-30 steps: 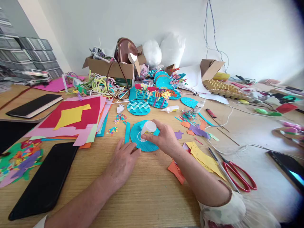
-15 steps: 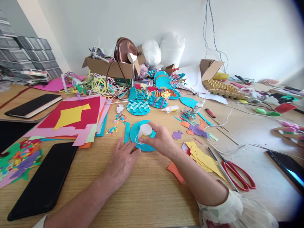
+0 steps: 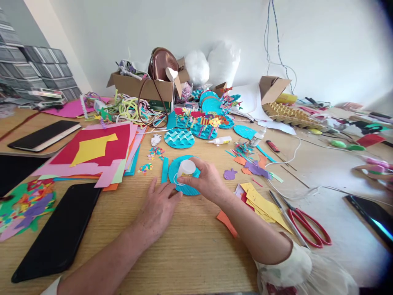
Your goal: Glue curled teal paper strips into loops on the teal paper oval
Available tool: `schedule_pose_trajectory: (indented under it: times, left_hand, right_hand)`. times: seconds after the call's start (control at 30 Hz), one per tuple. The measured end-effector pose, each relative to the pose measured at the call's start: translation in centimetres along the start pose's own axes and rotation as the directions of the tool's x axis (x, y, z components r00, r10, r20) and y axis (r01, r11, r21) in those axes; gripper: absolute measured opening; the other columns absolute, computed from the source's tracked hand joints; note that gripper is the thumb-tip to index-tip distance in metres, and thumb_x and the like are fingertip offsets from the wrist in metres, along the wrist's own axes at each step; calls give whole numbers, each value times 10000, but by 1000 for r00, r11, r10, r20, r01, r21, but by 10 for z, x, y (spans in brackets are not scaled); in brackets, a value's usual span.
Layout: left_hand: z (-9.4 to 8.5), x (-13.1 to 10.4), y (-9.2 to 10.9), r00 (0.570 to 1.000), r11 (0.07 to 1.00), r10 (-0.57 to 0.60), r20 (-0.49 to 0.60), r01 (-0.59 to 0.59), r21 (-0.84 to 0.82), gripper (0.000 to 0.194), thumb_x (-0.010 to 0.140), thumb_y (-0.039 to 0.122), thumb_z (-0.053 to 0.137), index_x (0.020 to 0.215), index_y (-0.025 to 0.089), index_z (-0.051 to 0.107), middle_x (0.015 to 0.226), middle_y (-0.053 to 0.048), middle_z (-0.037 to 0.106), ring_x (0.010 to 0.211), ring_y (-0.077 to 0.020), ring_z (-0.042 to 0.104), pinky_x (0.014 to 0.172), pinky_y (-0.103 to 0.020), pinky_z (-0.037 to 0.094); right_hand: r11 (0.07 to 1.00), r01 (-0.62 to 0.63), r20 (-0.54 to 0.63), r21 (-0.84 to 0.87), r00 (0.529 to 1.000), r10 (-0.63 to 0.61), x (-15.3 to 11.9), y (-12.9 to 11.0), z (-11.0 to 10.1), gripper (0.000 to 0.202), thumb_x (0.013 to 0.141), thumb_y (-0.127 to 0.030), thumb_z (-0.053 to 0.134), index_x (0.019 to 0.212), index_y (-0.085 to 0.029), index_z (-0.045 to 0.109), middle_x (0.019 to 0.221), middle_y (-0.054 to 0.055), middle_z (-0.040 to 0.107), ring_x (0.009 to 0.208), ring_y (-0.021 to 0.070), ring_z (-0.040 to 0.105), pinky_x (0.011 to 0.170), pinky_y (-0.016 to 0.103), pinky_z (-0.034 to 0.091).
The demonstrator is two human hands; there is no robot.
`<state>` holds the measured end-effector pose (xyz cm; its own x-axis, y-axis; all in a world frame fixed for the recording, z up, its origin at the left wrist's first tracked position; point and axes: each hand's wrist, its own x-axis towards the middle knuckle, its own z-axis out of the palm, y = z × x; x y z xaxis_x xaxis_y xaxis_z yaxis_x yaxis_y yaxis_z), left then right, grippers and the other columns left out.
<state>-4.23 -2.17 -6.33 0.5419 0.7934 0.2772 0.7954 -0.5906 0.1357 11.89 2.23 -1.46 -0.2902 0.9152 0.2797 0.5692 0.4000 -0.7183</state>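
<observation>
My right hand [image 3: 206,180] grips a white glue bottle [image 3: 186,169], tipped over a round blue corrugated card disc [image 3: 193,190]. A curved white line of glue [image 3: 175,178] runs along the disc's left side; the nozzle is hard to make out. Against the lower-left edge of the disc, my left hand [image 3: 160,205] lies with its fingers stretched and apart. A narrow blue strip [image 3: 165,170] lies just left of the disc. Further left are small coloured paper bits [image 3: 145,168].
Red-handled scissors [image 3: 310,227] and yellow paper scraps [image 3: 264,207] lie right of my right arm. Coloured sheets [image 3: 113,141] and a black phone [image 3: 58,233] are on the left. Behind stand blue decorated pieces [image 3: 179,139] and another glue bottle [image 3: 221,140]. A co-worker's hand [image 3: 360,168] shows at far right.
The glue bottle has shifted very slightly left in my right hand, and the white line on the disc's left side reaches a little further up. My left hand stays in place.
</observation>
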Motion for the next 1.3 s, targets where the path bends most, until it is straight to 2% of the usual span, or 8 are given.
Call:
schedule_pose_trajectory:
  times: [0.23,0.4,0.93,1.03,1.17,1.3]
  left_hand:
    - [4,0,0,1000,1000,-18,-12,18,16,263,798,70,473,946,226,625,1022,-68,624,964,-233,555,926,-582,304]
    - [3,0,0,1000,1000,-12,-1,12,20,256,789,68,492,950,217,624,1023,-73,625,959,-236,558,926,-581,307]
    - [5,-1,-1,998,1000,18,-63,-17,14,269,815,74,437,944,210,631,1025,-82,626,957,-248,562,909,-588,310]
    - [5,-2,0,998,1000,7,-57,-6,16,263,814,73,442,927,213,633,1020,-78,628,947,-241,566,911,-581,316]
    - [5,-2,-1,999,1000,15,-37,-14,13,266,806,76,462,959,218,625,1044,-78,623,985,-250,552,912,-586,315]
    - [5,-2,-2,999,1000,16,-45,-15,20,269,815,83,446,959,221,627,1033,-82,623,973,-245,557,914,-588,312]
  right_hand:
    - [998,48,-39,-49,998,-50,0,-1,0,183,680,-323,661,669,-190,535,649,-28,576,618,118,506,577,214,343]
    - [998,34,-39,-45,999,-35,1,-2,0,181,687,-319,638,633,-193,518,611,-34,557,593,117,494,565,219,338]
    - [999,37,-15,16,999,-37,1,2,5,184,691,-315,628,612,-200,507,602,-37,537,598,115,492,560,210,348]
    - [999,37,-35,13,999,-36,1,3,6,183,683,-315,634,621,-197,510,612,-33,540,602,116,487,556,211,344]
    - [997,41,-4,63,999,-41,1,2,6,165,690,-323,631,656,-196,531,634,-33,554,608,114,490,558,208,349]
    - [995,4,-43,102,999,0,0,1,2,184,669,-331,655,666,-190,536,632,-39,562,611,111,496,569,205,355]
